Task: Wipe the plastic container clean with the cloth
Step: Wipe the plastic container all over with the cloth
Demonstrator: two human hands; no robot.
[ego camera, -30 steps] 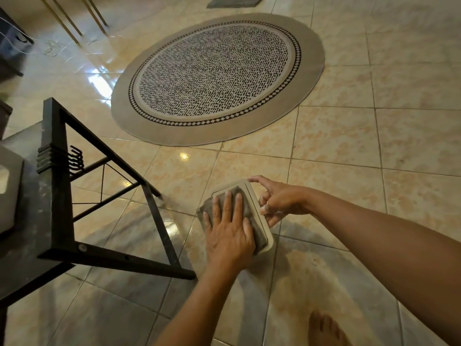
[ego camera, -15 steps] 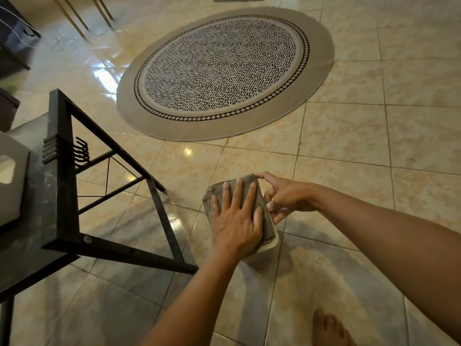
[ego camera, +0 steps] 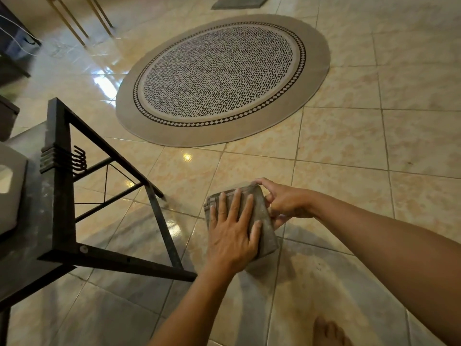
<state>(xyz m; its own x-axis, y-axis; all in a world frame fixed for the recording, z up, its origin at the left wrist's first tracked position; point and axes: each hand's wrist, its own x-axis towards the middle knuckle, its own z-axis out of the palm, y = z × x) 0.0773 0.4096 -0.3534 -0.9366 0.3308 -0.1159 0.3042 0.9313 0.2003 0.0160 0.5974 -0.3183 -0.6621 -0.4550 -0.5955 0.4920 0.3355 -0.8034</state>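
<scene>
Looking down through the head camera, I see glossy beige floor tiles [ego camera: 374, 146] filling most of the view, with a round patterned rug [ego camera: 219, 76] lying on them farther out. At my left stands the counter [ego camera: 59, 171], a black metal frame with a dark top. A pale grey object [ego camera: 10, 191] sits on it at the picture's edge, cut off so that I cannot tell what it is. A small row of black hooks [ego camera: 79, 158] hangs from the frame's near upright.

Both forearms reach in from below and meet to the right of the counter's corner, above the tiles. There the plastic container [ego camera: 233, 187] is held up off the floor, almost wholly covered by the folded grey cloth [ego camera: 264, 221]; only a pale strip of its rim shows at the far edge.

The left hand [ego camera: 232, 236] lies flat on the cloth, fingers straight and spread apart, pressing it down. The right hand [ego camera: 287, 203] grips the container's right side, fingers curled round the edge and the forefinger laid on the far corner.

A bare foot [ego camera: 329, 333] shows at the bottom of the view, on the tiles
</scene>
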